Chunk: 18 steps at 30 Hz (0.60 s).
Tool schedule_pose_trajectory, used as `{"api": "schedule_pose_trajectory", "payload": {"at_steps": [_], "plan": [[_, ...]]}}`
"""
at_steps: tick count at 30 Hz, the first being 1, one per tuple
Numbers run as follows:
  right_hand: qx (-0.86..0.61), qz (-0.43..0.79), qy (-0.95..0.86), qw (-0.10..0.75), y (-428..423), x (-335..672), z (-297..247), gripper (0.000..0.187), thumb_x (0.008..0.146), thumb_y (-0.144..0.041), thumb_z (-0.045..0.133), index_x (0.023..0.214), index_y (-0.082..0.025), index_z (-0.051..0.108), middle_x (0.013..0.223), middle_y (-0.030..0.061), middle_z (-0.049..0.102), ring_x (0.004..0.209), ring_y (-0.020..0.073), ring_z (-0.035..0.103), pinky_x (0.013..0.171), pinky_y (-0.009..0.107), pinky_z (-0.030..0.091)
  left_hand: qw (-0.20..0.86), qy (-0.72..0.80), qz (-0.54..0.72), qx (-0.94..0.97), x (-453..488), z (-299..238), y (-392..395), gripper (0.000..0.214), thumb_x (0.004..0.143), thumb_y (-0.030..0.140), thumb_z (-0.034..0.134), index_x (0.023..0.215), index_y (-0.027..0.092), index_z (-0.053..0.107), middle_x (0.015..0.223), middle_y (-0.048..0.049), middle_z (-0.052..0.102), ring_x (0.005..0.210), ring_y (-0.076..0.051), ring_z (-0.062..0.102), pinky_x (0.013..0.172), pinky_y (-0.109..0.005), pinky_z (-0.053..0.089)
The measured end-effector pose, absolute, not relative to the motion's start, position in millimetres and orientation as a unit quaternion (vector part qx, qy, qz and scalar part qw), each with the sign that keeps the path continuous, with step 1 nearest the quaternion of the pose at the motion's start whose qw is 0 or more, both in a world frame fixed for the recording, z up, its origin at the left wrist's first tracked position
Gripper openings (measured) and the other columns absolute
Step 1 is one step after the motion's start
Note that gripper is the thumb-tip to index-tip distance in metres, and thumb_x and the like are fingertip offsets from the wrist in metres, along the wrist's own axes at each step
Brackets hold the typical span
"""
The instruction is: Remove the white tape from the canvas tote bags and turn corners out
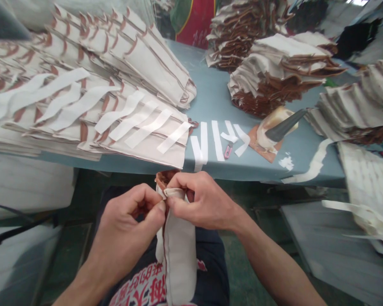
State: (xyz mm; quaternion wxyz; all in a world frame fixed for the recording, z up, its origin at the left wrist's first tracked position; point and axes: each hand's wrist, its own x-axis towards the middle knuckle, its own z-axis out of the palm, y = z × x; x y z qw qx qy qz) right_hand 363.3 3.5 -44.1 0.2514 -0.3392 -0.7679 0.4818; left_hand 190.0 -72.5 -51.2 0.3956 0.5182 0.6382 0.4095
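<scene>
Over my lap, below the table's front edge, both hands pinch the top end of a folded cream fabric piece [178, 250] with brown trim. My left hand [130, 229] is closed, thumb and forefinger pressed on the piece's left top edge. My right hand [201, 202] is closed too, gripping the same top edge from the right, fingertips meeting the left thumb. The piece hangs down between my knees.
A blue-grey table [210, 97] carries fanned rows of cream and brown fabric pieces [92, 97] with white strips laid on them, loose white strips [217, 140] near the front edge, a small pink tool [228, 149], a dark cone on a brown pad [282, 127], and tall stacks [281, 72] at the right.
</scene>
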Motion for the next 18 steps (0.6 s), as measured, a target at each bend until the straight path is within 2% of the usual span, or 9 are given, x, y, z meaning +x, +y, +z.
{"api": "schedule_pose_trajectory", "payload": {"at_steps": [3, 5, 9, 12, 15, 18], "plan": [[-0.349, 0.62, -0.668, 0.218, 6.2, 360.6, -55.1, 0.011, 0.077, -0.025, 0.06, 0.069, -0.02, 0.054, 0.065, -0.0056, 0.05, 0.058, 0.0092, 0.043, 0.055, 0.022, 0.036, 0.511, 0.606, 0.444, 0.417, 190.5, -66.1, -67.8, 0.021, 0.076, 0.033, 0.065, 0.06, 0.022, 0.058, 0.052, 0.0054, 0.057, 0.049, -0.012, 0.052, 0.05, -0.021, 0.044], [-0.355, 0.638, -0.648, 0.216, 7.0, 360.8, -60.1, 0.012, 0.077, -0.026, 0.06, 0.069, -0.02, 0.053, 0.067, -0.0052, 0.051, 0.058, 0.0087, 0.043, 0.054, 0.021, 0.035, 0.519, 0.605, 0.436, 0.417, 189.7, -69.9, -65.8, 0.021, 0.077, 0.035, 0.066, 0.062, 0.022, 0.06, 0.053, 0.0049, 0.058, 0.049, -0.012, 0.052, 0.05, -0.022, 0.044], [-0.383, 0.552, -0.704, 0.23, 4.6, 362.9, -57.4, 0.012, 0.081, -0.021, 0.063, 0.07, -0.019, 0.058, 0.066, -0.0057, 0.052, 0.06, 0.0084, 0.044, 0.055, 0.021, 0.033, 0.344, 0.624, 0.375, 0.593, 182.4, -58.6, -63.0, 0.016, 0.081, 0.03, 0.066, 0.07, 0.02, 0.071, 0.059, 0.0032, 0.066, 0.052, -0.012, 0.058, 0.054, -0.022, 0.044], [-0.377, 0.483, -0.753, 0.24, 1.3, 362.5, -48.7, 0.014, 0.083, -0.019, 0.062, 0.069, -0.018, 0.06, 0.064, -0.0057, 0.053, 0.058, 0.0079, 0.044, 0.058, 0.022, 0.031, 0.239, 0.592, 0.332, 0.694, 174.3, -46.4, -59.9, 0.019, 0.084, 0.027, 0.062, 0.068, 0.021, 0.072, 0.055, 0.0046, 0.064, 0.049, -0.011, 0.056, 0.055, -0.022, 0.041], [-0.375, 0.436, -0.777, 0.255, -0.9, 359.9, -45.0, 0.014, 0.082, -0.017, 0.062, 0.069, -0.018, 0.059, 0.064, -0.0059, 0.053, 0.058, 0.0079, 0.043, 0.06, 0.024, 0.03, 0.221, 0.565, 0.312, 0.732, 169.4, -40.4, -55.8, 0.025, 0.086, 0.026, 0.059, 0.064, 0.021, 0.07, 0.052, 0.0055, 0.059, 0.046, -0.009, 0.052, 0.05, -0.022, 0.035], [-0.385, 0.457, -0.76, 0.255, -0.2, 357.4, -50.3, 0.01, 0.081, -0.017, 0.063, 0.071, -0.019, 0.06, 0.064, -0.0065, 0.053, 0.058, 0.0085, 0.043, 0.06, 0.024, 0.032, 0.27, 0.582, 0.317, 0.699, 169.7, -41.8, -52.6, 0.027, 0.084, 0.027, 0.059, 0.06, 0.02, 0.067, 0.049, 0.0056, 0.055, 0.044, -0.009, 0.048, 0.047, -0.021, 0.033]]}}
